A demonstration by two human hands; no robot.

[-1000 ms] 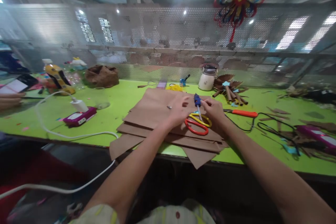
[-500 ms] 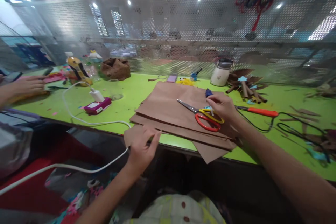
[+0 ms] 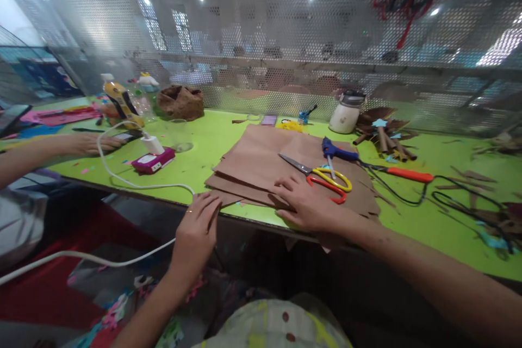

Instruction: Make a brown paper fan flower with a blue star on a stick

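Note:
My left hand [image 3: 199, 222] is closed at the table's front edge, its fingers pressed on the near left corner of a brown paper sheet [image 3: 228, 197]. My right hand [image 3: 306, 204] lies with fingers spread on the front of the brown paper stack [image 3: 261, 147], holding nothing. Just beyond it rest scissors [image 3: 302, 166] with one yellow and one red handle, blades slightly apart. A blue hot glue gun [image 3: 342, 151] lies behind the scissors on the stack's right side, a whitish glue stick hanging from it. The undersides of both hands are hidden.
At left stand a purple power adapter [image 3: 153, 161] with a white plug and cable, a clear cup [image 3: 179, 136] and a yellow bottle [image 3: 120, 100]. A co-worker's hand [image 3: 95, 144] rests farther left. A white jar [image 3: 346, 114], rolled brown paper pieces [image 3: 383, 138] and black cords lie right.
My right hand has left the glue gun and come down left onto the front of the stack. My left hand has shifted slightly left along the table edge. The co-worker's hand has moved right.

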